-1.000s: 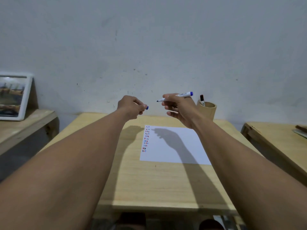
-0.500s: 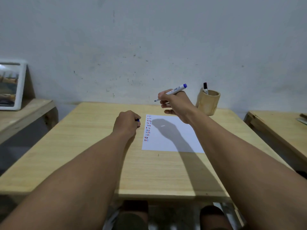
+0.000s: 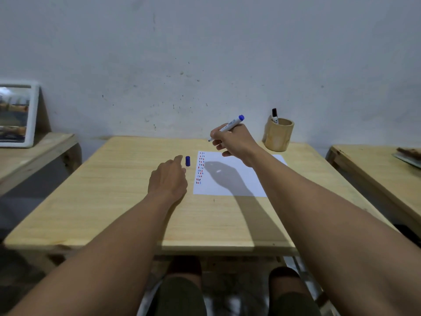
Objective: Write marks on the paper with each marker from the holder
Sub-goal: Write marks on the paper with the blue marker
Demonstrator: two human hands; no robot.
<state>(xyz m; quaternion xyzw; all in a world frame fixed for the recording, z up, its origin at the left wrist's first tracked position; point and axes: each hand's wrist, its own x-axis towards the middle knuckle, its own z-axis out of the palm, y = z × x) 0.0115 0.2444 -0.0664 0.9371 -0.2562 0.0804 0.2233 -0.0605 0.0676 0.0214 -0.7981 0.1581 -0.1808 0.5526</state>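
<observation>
A white sheet of paper (image 3: pixel 237 179) lies on the wooden table (image 3: pixel 127 192), with a column of short red, blue and black marks along its left edge. My right hand (image 3: pixel 232 140) hovers above the paper's far edge and grips an uncapped blue marker (image 3: pixel 230 126), tip pointing left and down. The blue cap (image 3: pixel 187 161) stands on the table just left of the paper. My left hand (image 3: pixel 169 177) rests beside the cap, fingers loose and holding nothing. A bamboo holder (image 3: pixel 279 135) at the far right contains a black marker (image 3: pixel 274 115).
A low wooden bench (image 3: pixel 34 153) on the left carries a framed picture (image 3: pixel 16 115) leaning on the wall. Another wooden table (image 3: pixel 373 169) stands to the right with some items at its far edge. My knees show under the table's front edge.
My left hand came down from mid-air, set the blue cap on the table beside the paper and let go. My right hand lowered slightly, still holding the uncapped marker.
</observation>
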